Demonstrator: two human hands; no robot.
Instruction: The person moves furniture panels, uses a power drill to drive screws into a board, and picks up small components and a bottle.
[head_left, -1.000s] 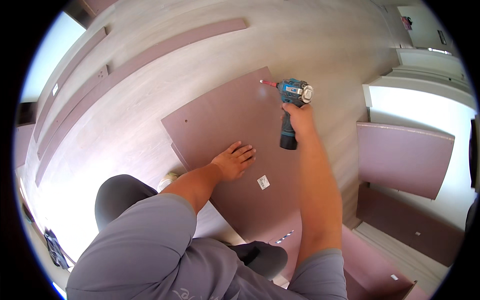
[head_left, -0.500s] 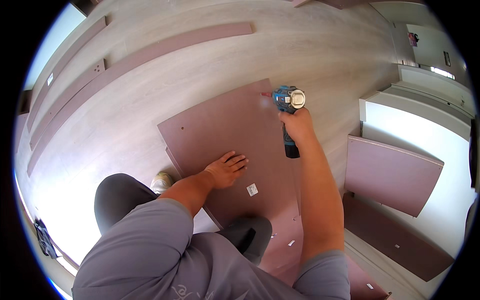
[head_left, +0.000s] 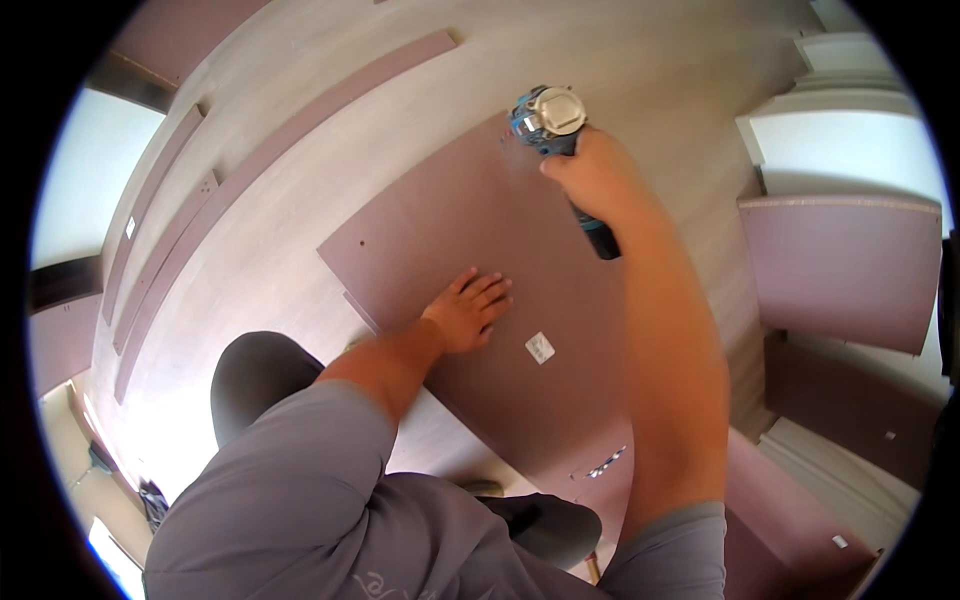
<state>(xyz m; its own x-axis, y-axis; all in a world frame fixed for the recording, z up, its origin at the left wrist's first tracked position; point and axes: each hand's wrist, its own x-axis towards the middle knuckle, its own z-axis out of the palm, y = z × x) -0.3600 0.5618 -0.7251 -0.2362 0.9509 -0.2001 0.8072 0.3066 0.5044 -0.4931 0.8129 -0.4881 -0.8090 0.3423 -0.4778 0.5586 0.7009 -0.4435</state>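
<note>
A wide mauve board [head_left: 430, 225] lies in front of me, with a small hole near its left corner and a white sticker [head_left: 540, 348] on its face. My left hand [head_left: 470, 308] rests flat on the board, fingers spread, holding nothing. My right hand [head_left: 598, 180] is wrapped round the grip of a blue and black cordless drill [head_left: 548, 115]. The drill is at the board's far right corner. Its body hides most of the tip, so I cannot tell whether the bit touches the board.
Long narrow mauve strips [head_left: 290, 130] lie on the pale floor [head_left: 640, 60] at the far left. Another mauve panel [head_left: 850, 270] leans at the right beside white panels [head_left: 850, 145], with a darker board [head_left: 845, 400] below it. My bent knee [head_left: 262, 385] is left of the board.
My view has turned and shifted. The drill has tipped, so its rear faces me more and its bit is now mostly hidden. My left hand stays flat on the board.
</note>
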